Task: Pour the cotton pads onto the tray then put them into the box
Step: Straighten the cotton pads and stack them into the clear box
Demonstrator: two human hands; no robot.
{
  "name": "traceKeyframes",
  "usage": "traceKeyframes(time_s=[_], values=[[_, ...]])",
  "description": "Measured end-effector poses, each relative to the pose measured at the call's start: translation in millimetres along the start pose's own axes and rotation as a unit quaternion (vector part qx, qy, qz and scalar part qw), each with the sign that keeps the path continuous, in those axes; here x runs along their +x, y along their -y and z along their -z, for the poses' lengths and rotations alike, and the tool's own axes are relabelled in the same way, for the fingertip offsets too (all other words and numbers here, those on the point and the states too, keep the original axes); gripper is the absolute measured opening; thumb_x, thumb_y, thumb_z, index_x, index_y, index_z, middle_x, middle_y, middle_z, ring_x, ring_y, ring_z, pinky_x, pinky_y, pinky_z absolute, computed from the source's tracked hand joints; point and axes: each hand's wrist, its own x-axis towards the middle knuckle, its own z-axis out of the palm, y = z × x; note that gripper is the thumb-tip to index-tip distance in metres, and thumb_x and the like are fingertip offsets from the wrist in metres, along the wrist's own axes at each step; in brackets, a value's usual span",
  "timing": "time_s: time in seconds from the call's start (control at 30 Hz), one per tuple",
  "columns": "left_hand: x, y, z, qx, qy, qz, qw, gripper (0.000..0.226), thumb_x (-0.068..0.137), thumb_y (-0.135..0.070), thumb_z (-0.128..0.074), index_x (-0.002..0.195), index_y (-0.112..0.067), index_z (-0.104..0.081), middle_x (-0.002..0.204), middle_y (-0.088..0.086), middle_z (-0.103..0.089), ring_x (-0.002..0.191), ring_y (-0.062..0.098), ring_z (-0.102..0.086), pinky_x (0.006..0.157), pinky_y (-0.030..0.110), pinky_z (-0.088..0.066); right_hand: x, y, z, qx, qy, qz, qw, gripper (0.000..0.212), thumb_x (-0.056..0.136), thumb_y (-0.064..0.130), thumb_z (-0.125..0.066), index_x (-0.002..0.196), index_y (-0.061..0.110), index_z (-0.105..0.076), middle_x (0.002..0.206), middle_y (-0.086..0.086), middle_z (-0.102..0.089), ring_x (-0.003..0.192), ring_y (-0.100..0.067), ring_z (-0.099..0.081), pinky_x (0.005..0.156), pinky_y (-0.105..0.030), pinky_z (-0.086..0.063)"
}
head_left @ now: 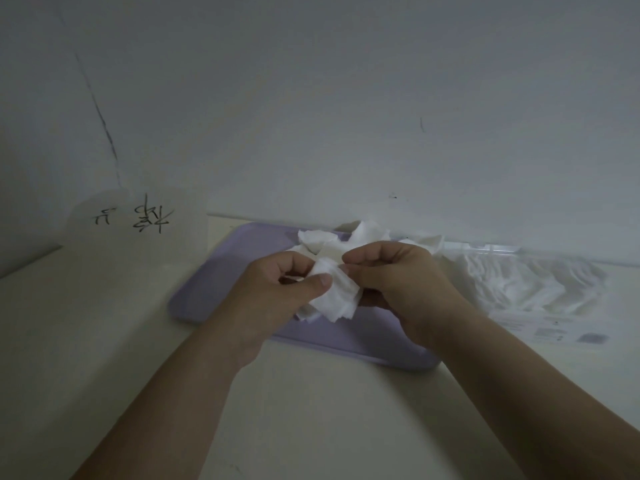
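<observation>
A lilac tray (pixel 235 268) lies on the pale table, against the wall. Over its middle, both hands hold one bunch of white cotton pads (pixel 337 299). My left hand (pixel 277 289) pinches the bunch from the left with thumb on top. My right hand (pixel 398 282) grips it from the right, fingers curled. More loose cotton pads (pixel 332 239) lie heaped at the tray's far edge. A clear plastic bag (pixel 526 285) with white pads showing inside lies crumpled right of the tray. I cannot make out a box.
A white wall rises just behind the tray. A translucent sheet with handwritten black marks (pixel 135 216) stands at the left against the wall. A printed label (pixel 571 334) lies flat on the table at the right. The table's left edge drops away near the sheet.
</observation>
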Motion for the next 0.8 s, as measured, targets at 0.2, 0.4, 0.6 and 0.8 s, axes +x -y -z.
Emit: traceKeyframes(time_s=[0.2, 0.4, 0.6, 0.8], values=[[2.4, 4.5, -3.0, -0.025, -0.012, 0.000, 1.000, 0.010, 0.092, -0.015, -0.074, 0.082, -0.014, -0.076, 0.076, 0.004, -0.073, 0.059, 0.010, -0.058, 0.050, 0.018, -0.043, -1.5, -1.1, -2.5, 0.022, 0.008, 0.015, 1.000, 0.010, 0.088, -0.012, -0.072, 0.090, -0.002, -0.072, 0.085, -0.017, -0.080, 0.074, -0.023, -0.079, 0.063, -0.035, -0.066], [7.0, 10.8, -7.5, -0.108, -0.045, 0.002, 0.993, 0.023, 0.080, -0.025, -0.080, 0.097, -0.010, -0.080, 0.092, 0.020, -0.077, 0.073, 0.021, -0.056, 0.060, 0.031, -0.040, -0.5, -3.1, -3.1, 0.049, 0.052, 0.007, 0.997, 0.034, 0.092, 0.022, -0.075, 0.113, -0.004, -0.074, 0.108, -0.024, -0.079, 0.098, -0.038, -0.078, 0.084, -0.047, -0.065], [11.5, 10.7, -15.5, -0.069, -0.129, -0.011, 0.989, 0.005, 0.090, -0.018, -0.079, 0.093, -0.017, -0.076, 0.086, 0.003, -0.080, 0.069, 0.013, -0.064, 0.057, 0.027, -0.050, 2.5, -14.9, -2.4, -0.010, 0.059, -0.029, 0.998, 0.038, 0.093, 0.017, -0.076, 0.116, -0.012, -0.070, 0.113, -0.028, -0.076, 0.086, -0.026, -0.073, 0.076, -0.035, -0.060], [20.0, 32.2, -3.3, 0.356, -0.122, -0.017, 0.926, 0.031, 0.086, -0.043, -0.070, 0.108, -0.021, -0.072, 0.108, 0.002, -0.072, 0.102, 0.026, -0.068, 0.087, 0.038, -0.056, 8.2, -18.8, 7.1, -0.057, -0.025, -0.014, 0.998, 0.015, 0.098, 0.014, -0.071, 0.102, 0.001, -0.074, 0.090, -0.014, -0.074, 0.073, -0.020, -0.069, 0.057, -0.028, -0.060]])
